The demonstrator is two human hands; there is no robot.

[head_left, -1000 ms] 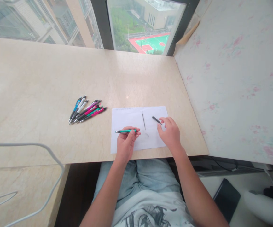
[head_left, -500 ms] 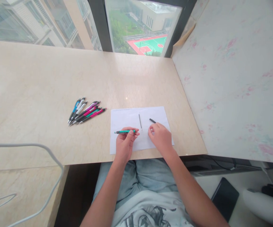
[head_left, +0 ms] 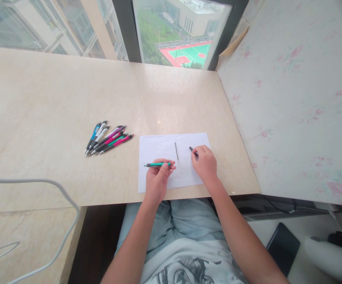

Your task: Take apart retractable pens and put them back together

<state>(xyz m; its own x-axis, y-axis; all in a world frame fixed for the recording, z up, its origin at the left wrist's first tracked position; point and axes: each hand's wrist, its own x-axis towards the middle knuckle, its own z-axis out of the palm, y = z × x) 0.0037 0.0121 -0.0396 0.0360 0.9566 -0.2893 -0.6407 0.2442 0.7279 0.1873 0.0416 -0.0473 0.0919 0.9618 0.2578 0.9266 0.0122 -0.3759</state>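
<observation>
My left hand (head_left: 158, 179) is closed around a teal pen barrel (head_left: 156, 164), which lies level across the fingers and points left. Above the right part of the white paper (head_left: 156, 182), my right hand (head_left: 205, 162) has its thumb and fingers closed at the lower end of a short black tubular pen part (head_left: 191, 149). The fingertips partly hide that piece. Between the two hands a thin dark pen refill (head_left: 176, 152) rests on the paper, nearly upright in the view.
Several click pens (head_left: 108, 140) in blue, white, purple, pink and green lie in a pile left of the paper. A pale cable (head_left: 55, 185) loops over the desk (head_left: 55, 98) at the left. The wallpapered wall (head_left: 292, 98) bounds the right side, the window (head_left: 179, 35) the back.
My right hand has moved slightly right and up the paper, and its fingers now close on the black pen part. My left hand holds the teal barrel almost unmoved.
</observation>
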